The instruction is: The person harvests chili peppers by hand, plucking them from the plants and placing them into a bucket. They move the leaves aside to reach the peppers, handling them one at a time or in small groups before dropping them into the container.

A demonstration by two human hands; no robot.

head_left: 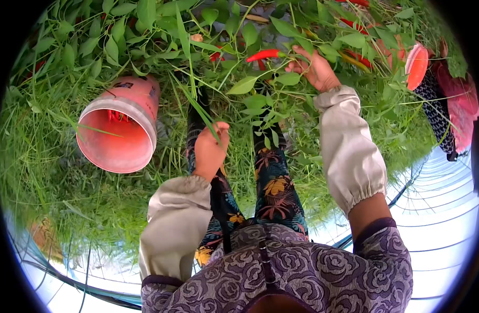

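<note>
A red chili pepper points left among the leaves, its green stem end close to the fingers of my right hand. Those fingers curl around the thin stem there, partly covered by leaves. My left hand is closed in a loose fist in front of my legs. A long green grass blade runs down across its fingers; whatever is inside the fist is hidden. To the left, a pink bucket lies tipped with its mouth toward me, and several red chili peppers show inside.
Chili plants and tall grass surround me. More red peppers hang at the upper right. Another person's hand is near a second pink bucket there, with a pink cloth or bag beside it.
</note>
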